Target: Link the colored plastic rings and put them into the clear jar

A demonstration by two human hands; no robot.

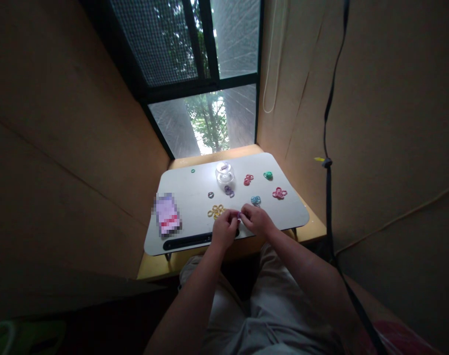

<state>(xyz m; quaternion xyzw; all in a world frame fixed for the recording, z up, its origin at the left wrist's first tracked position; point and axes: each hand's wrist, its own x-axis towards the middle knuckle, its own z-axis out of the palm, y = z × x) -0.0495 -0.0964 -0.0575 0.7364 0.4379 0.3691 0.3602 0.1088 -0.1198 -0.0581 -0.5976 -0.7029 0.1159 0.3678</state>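
Observation:
My left hand [225, 228] and my right hand [254, 220] meet over the front edge of a white table [194, 222]. Between their pinched fingertips is a small purple band [239, 215], partly covered by the fingers. Yellow rings [216, 211] lie just beyond my left hand. A light blue bunch of rings [256, 200] is close behind my right hand. Farther back are purple rings [229, 191], a single dark ring [211, 195], red rings [248, 179], pink rings [279, 193] and a green bunch [268, 175].
A clear round container [224, 173] stands near the table's back. A small green ring [192, 171] lies at the back left. On the left is a blurred pink and purple packet [167, 214]. A black strip [189, 240] runs along the front edge. A dark strap [328, 197] hangs at the right.

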